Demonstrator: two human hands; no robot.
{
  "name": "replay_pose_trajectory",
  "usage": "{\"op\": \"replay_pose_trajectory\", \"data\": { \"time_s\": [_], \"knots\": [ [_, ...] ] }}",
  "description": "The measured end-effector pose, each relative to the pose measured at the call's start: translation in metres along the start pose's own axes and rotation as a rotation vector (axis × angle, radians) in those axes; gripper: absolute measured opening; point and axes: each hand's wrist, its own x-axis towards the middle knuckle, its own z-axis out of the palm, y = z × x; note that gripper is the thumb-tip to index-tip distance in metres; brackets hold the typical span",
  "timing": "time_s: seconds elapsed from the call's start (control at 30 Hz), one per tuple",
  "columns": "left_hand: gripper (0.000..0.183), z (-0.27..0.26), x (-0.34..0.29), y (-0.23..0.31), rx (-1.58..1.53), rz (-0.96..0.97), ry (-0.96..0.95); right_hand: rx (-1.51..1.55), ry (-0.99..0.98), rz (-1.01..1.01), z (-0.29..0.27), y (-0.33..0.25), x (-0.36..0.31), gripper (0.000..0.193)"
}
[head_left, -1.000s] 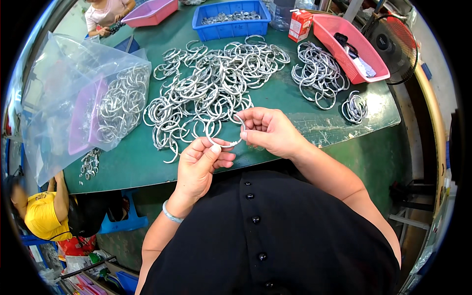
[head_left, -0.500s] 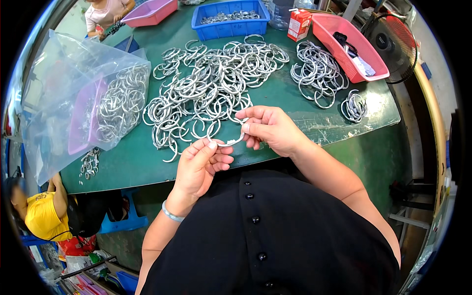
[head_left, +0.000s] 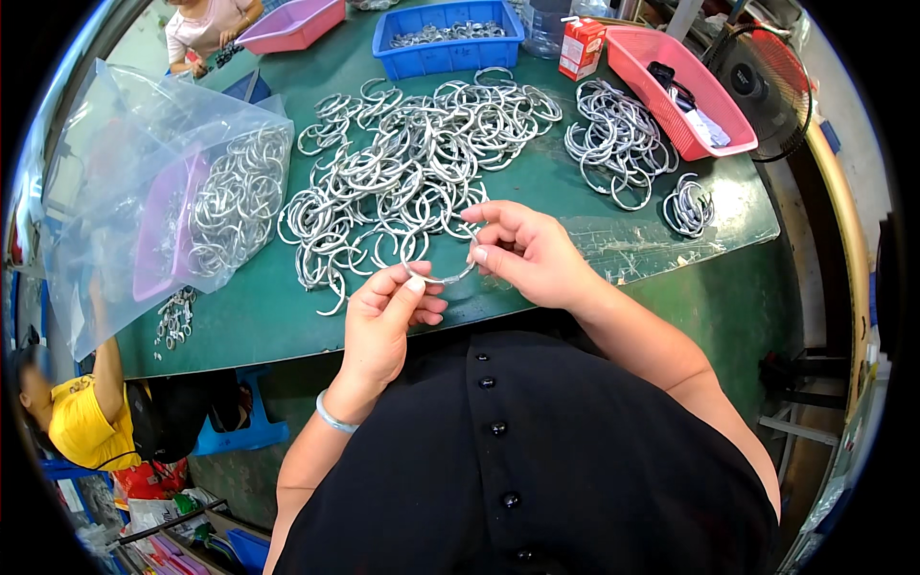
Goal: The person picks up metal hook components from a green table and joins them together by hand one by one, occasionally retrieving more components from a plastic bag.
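Note:
Between my two hands is an open silver bangle (head_left: 450, 280), its curved lower edge toward me. My left hand (head_left: 385, 311) pinches its left side between thumb and fingers. On its other side my right hand (head_left: 529, 251) grips the bangle with thumb and fingertips. Just beyond my hands a large heap of similar silver bangles (head_left: 412, 158) lies on the green table (head_left: 460, 326). To the right lie a smaller pile of bangles (head_left: 621, 139) and a little cluster of bangles (head_left: 688, 206) near the table edge.
At the back stand a blue tray (head_left: 450, 62) of small metal pieces, a red drink carton (head_left: 582, 48) and a pink basket (head_left: 661, 91) beside a fan (head_left: 757, 91). On the left, a clear plastic bag (head_left: 105, 182) covers more bangles. A person in yellow (head_left: 91, 422) sits left; another sits far back.
The bangle has turned slightly in my fingers, and my right fingers have shifted on it. At the left, the person in yellow has moved an arm.

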Motion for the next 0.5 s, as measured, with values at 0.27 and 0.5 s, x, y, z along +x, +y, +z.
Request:
{"op": "replay_pose_trajectory", "data": {
  "time_s": [0.27,0.5],
  "knots": [
    [0.021,-0.0028,-0.0035,-0.0085,0.408,0.469,0.013,-0.625,0.098,-0.603,-0.0018,0.0006,-0.0041,0.017],
    [0.024,-0.0047,-0.0011,-0.0059,0.64,0.683,-0.031,-0.543,0.129,-0.6,-0.0045,0.0004,-0.0023,0.014]
  ]
}}
